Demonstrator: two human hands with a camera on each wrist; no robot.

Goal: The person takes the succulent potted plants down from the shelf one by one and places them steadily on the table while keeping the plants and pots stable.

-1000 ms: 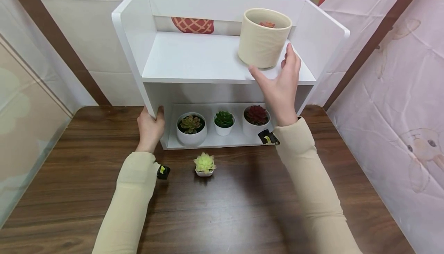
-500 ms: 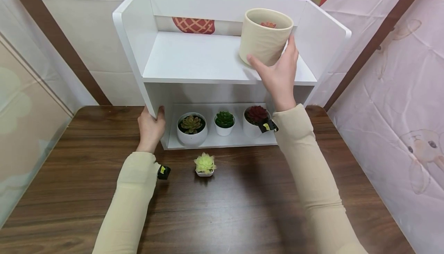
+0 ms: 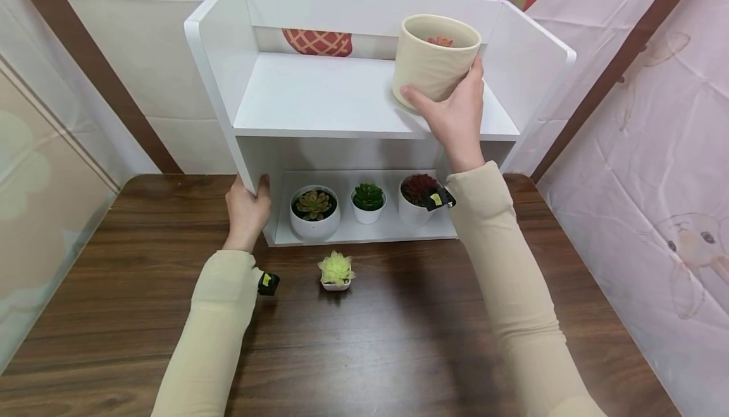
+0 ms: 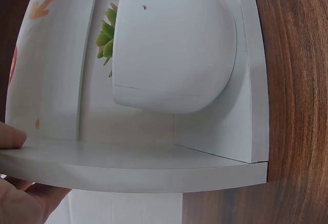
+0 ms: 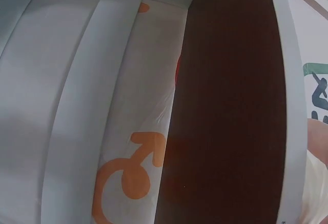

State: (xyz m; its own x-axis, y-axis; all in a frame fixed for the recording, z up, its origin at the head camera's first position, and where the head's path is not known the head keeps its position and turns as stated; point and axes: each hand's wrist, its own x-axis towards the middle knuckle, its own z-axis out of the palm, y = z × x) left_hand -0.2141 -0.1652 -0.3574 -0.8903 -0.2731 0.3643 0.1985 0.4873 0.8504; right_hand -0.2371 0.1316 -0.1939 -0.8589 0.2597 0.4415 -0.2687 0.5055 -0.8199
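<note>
My right hand (image 3: 455,116) grips a cream ceramic flowerpot (image 3: 427,66), thumb on its front and fingers round its right side. The pot sits on the upper board of a white two-tier shelf (image 3: 313,94), with a reddish succulent (image 3: 440,42) showing inside it. Lower down, my left hand (image 3: 247,214) holds the shelf's left side panel (image 4: 143,179); the left wrist view has the thumb on one face and fingers on the other. In the right wrist view the shelf board (image 5: 225,106) hides most of the right hand and pot.
On the lower tier stand three white-potted succulents: a brownish-green one (image 3: 314,211), a small green one (image 3: 368,202) and a dark red one (image 3: 412,205). A small yellow-green succulent (image 3: 336,270) sits on the wooden table (image 3: 364,354) before the shelf. Printed cloth (image 3: 655,151) hangs around.
My right hand has moved up and forward from just in front of the cream flowerpot and closed round it. The pot has hardly moved. My left hand stays on the shelf panel.
</note>
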